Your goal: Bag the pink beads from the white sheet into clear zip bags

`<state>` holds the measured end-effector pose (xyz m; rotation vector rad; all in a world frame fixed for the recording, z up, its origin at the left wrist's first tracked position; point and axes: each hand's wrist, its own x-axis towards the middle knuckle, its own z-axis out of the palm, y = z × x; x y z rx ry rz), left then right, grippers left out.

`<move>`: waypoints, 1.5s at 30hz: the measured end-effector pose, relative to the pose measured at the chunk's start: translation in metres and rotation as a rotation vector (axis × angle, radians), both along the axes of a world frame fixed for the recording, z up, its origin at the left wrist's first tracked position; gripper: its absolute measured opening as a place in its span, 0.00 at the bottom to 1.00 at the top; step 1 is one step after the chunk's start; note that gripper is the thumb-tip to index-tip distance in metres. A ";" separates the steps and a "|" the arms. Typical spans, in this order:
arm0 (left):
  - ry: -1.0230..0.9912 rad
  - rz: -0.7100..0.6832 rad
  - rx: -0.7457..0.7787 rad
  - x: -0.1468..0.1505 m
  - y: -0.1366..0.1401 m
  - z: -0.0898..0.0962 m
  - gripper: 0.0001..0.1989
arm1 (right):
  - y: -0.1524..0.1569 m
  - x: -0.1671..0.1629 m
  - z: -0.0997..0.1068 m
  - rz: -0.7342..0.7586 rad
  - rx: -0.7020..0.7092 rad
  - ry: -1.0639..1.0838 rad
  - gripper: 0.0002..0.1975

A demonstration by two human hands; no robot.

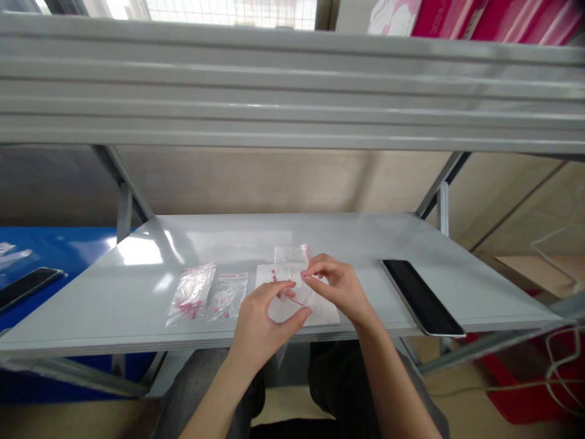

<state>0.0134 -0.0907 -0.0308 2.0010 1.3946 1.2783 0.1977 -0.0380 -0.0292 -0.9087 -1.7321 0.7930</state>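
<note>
My left hand (265, 320) is at the front edge of the white table, thumb and fingers curved around what looks like a small clear zip bag (295, 301) with a pink strip. Part of this bag is hidden by the hand. Just to the right and slightly higher, my right hand (337, 285) pinches a small pink bead (303, 275) between thumb and fingertips. Beneath both hands lies a white sheet (326, 314), with a few more pink beads (273, 274) on its left part. A flat clear zip bag (289, 253) rests behind the sheet.
Left of the sheet lie a clear bag with pink pieces (192, 292) and another zip bag (230, 296). A dark-screened tablet (421, 296) lies on the right. A grey shelf beam (292, 88) spans above the table (365, 235). A phone (30, 286) sits on a blue surface at left.
</note>
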 end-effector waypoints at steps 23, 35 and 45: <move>-0.008 -0.011 -0.007 -0.001 0.000 -0.001 0.16 | 0.022 -0.005 -0.031 -0.427 0.060 -0.569 0.06; 0.003 -0.002 0.006 0.002 -0.002 0.001 0.14 | -0.019 0.003 0.027 0.157 0.066 -0.048 0.02; -0.062 0.020 0.028 0.004 -0.005 0.004 0.18 | -0.039 -0.013 0.036 0.131 -0.004 -0.110 0.06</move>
